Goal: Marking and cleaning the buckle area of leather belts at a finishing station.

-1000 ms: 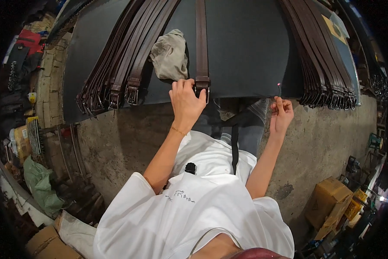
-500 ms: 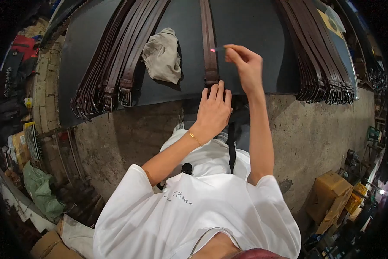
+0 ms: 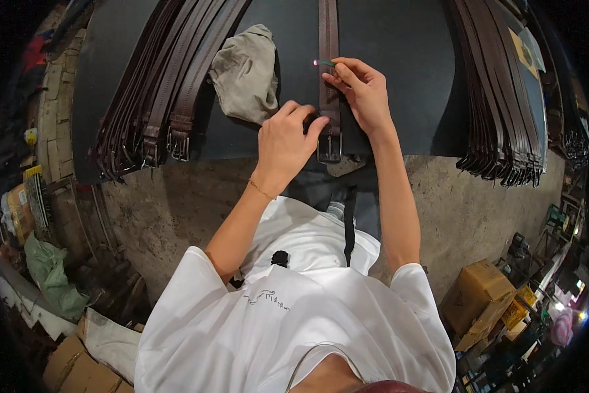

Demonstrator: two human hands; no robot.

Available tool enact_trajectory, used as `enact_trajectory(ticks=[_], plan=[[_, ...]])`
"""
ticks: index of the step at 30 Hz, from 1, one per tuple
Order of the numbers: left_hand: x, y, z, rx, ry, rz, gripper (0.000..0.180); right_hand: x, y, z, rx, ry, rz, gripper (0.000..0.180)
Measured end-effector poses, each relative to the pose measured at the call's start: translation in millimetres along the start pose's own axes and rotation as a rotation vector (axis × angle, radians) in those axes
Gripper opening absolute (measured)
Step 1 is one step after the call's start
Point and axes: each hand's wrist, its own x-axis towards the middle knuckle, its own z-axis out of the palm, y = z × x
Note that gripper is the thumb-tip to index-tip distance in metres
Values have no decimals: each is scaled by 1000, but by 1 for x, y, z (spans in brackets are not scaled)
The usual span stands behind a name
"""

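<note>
A dark table point(image 3: 399, 78) is set at twelve o'clock over a bare concrete floor point(image 3: 170, 209). Cardboard boxes point(image 3: 481, 301) are stacked at four o'clock, and a green bag point(image 3: 52, 275) is seen at eight o'clock

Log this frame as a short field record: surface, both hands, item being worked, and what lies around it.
surface: dark work table
left hand: pressing down on the single brown belt near its buckle
right hand: fingers pinch a small green tool with a glowing tip at the belt's edge
left of belt: crumpled khaki cloth, row of brown belts
right of belt: second row of belts
</note>
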Motion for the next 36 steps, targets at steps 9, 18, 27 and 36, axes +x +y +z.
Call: enact_trajectory(ticks=[9, 18, 27, 36], plan=[[-29, -9, 28, -155, 281, 208, 11, -36, -15, 11, -526, -22, -157, 14], [-30, -15, 35, -158, 332, 290, 14, -42, -9, -4, -609, -134, -254, 9], [-30, -17, 35, -180, 301, 276, 13, -40, -8, -3, -682, -177, -390, 11], [-29, -18, 37, -193, 309, 281, 12, -40, -8, -2, -709, -195, -418, 13]])
